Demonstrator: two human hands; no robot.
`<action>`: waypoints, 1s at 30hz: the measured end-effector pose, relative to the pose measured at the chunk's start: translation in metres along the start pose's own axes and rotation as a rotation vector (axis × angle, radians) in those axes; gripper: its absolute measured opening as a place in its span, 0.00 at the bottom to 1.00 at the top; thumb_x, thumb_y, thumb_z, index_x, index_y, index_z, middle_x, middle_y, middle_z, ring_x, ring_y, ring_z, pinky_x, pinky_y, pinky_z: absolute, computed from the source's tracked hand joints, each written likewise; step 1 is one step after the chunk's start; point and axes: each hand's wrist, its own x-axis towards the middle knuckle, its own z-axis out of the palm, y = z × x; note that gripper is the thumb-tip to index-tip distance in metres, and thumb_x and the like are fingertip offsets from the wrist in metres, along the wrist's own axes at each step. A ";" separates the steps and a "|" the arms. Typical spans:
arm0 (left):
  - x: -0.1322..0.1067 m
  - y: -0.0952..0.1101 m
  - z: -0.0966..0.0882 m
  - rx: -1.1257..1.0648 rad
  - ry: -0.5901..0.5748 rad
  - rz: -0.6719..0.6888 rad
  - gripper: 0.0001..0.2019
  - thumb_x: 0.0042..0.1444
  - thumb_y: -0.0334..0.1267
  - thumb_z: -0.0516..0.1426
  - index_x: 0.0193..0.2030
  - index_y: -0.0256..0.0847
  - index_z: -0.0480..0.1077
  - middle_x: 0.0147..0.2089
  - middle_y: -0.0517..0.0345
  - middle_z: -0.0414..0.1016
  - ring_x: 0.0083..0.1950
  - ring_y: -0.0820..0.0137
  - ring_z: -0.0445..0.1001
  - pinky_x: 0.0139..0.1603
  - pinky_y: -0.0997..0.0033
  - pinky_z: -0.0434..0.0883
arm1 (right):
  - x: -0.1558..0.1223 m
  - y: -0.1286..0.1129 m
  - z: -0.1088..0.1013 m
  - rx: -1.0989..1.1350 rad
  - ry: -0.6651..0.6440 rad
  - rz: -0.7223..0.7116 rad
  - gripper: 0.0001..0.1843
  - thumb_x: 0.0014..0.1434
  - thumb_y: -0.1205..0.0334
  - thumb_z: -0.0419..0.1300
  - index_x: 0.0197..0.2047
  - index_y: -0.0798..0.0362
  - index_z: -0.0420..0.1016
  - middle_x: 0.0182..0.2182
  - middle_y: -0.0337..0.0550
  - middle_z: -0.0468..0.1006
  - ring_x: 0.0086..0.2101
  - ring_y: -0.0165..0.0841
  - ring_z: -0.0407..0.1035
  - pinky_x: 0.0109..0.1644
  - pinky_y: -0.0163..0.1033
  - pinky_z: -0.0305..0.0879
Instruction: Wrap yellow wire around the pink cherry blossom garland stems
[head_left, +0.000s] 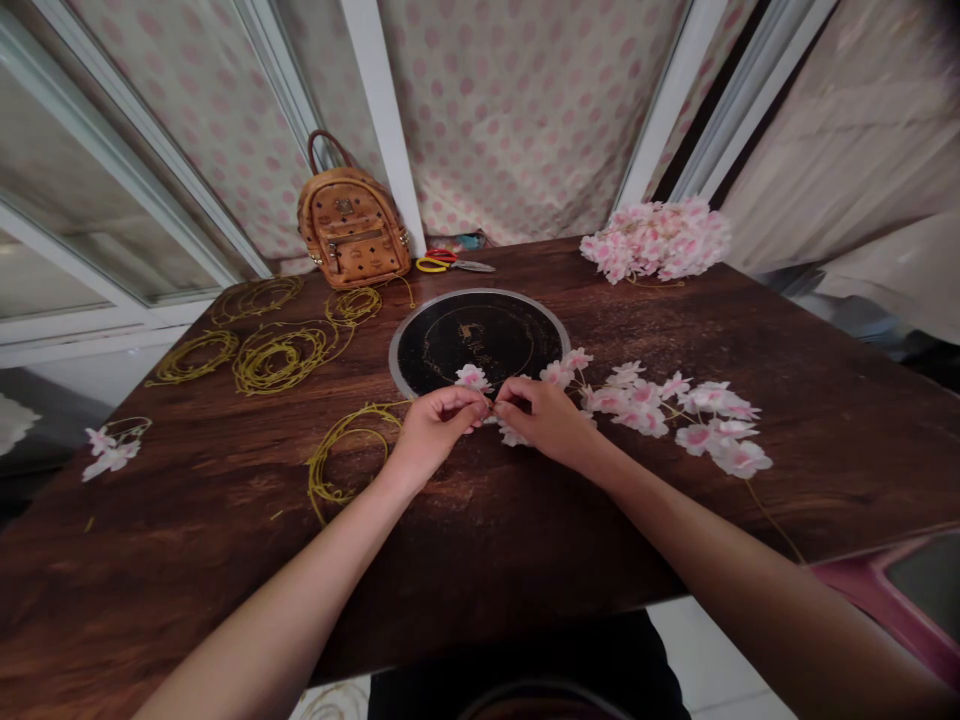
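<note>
Beside the round black grey-rimmed disc (480,335), the left hand (439,425) and right hand (546,415) fingertip-pinch a thin-stemmed, pink-and-white artificial-blossom garland (641,412).

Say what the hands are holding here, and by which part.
The left hand and right hand pinch the flower garland, apparently at its thin stem; the exact spot is hidden.

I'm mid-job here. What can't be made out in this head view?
- Head view: fingers of the left hand and right hand largely cover what they pinch; the bit showing is too small to identify.
- Head view: the right hand hides part of the blossom strand.
- Head view: lettering on the black disc, too small to read.
- Head view: pink object, cut off by the right edge.
</note>
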 end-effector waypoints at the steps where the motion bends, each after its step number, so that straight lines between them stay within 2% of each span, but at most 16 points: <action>1: 0.000 0.000 0.000 0.008 0.006 0.008 0.05 0.53 0.37 0.62 0.34 0.37 0.77 0.32 0.57 0.77 0.31 0.75 0.71 0.33 0.77 0.69 | 0.000 0.000 0.000 0.000 0.001 -0.002 0.06 0.57 0.64 0.54 0.30 0.53 0.70 0.26 0.39 0.74 0.28 0.29 0.64 0.33 0.37 0.56; 6: 0.000 0.000 0.001 0.029 0.028 0.027 0.06 0.51 0.37 0.63 0.34 0.37 0.77 0.33 0.56 0.77 0.32 0.73 0.71 0.31 0.75 0.69 | 0.000 -0.001 -0.001 0.001 -0.015 -0.011 0.06 0.57 0.64 0.54 0.29 0.53 0.70 0.26 0.40 0.74 0.28 0.29 0.63 0.33 0.37 0.55; 20: 0.001 -0.001 0.000 0.045 -0.006 0.033 0.08 0.51 0.37 0.64 0.36 0.36 0.78 0.33 0.55 0.78 0.31 0.73 0.70 0.32 0.75 0.67 | 0.001 0.003 -0.001 0.025 -0.044 -0.019 0.06 0.57 0.64 0.55 0.30 0.54 0.71 0.25 0.39 0.72 0.27 0.28 0.62 0.32 0.37 0.54; 30: 0.001 -0.004 0.000 0.141 0.001 0.094 0.06 0.52 0.37 0.62 0.33 0.37 0.76 0.31 0.57 0.77 0.31 0.73 0.71 0.32 0.74 0.67 | -0.001 0.000 -0.003 0.045 -0.087 -0.016 0.06 0.56 0.63 0.56 0.30 0.54 0.72 0.25 0.39 0.73 0.27 0.28 0.62 0.32 0.36 0.54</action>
